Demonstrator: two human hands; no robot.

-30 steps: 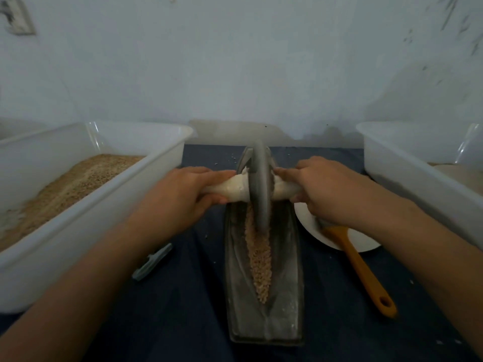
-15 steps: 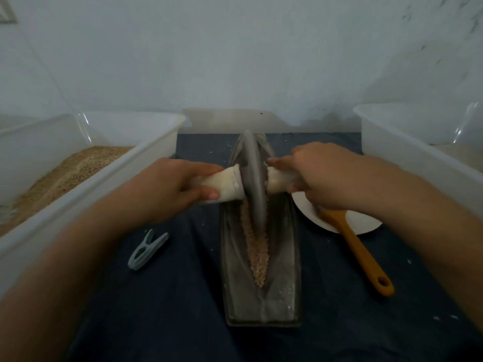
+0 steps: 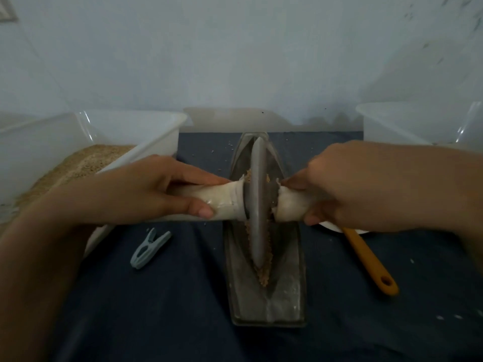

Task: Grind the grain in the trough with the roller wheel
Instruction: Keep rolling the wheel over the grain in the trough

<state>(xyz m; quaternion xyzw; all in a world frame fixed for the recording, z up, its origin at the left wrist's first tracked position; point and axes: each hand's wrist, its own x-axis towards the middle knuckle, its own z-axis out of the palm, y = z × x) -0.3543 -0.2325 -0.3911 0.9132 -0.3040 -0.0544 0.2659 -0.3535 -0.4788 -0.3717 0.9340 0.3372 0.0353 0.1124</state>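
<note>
I've got the left hand (image 3: 146,190) and right hand (image 3: 347,189) each curled round one end of the wrapped handle (image 3: 222,198), so the load splits evenly and the roller wheel (image 3: 258,202) stays upright in the trough (image 3: 290,257). Grain (image 3: 264,273) sits in the groove, mostly at the near end under the rim. Compared with a second ago, the wheel has rolled toward me, covering most of the grain line. Clothespin (image 3: 150,248) and orange spatula (image 3: 368,259) lie on the worktop.
</note>
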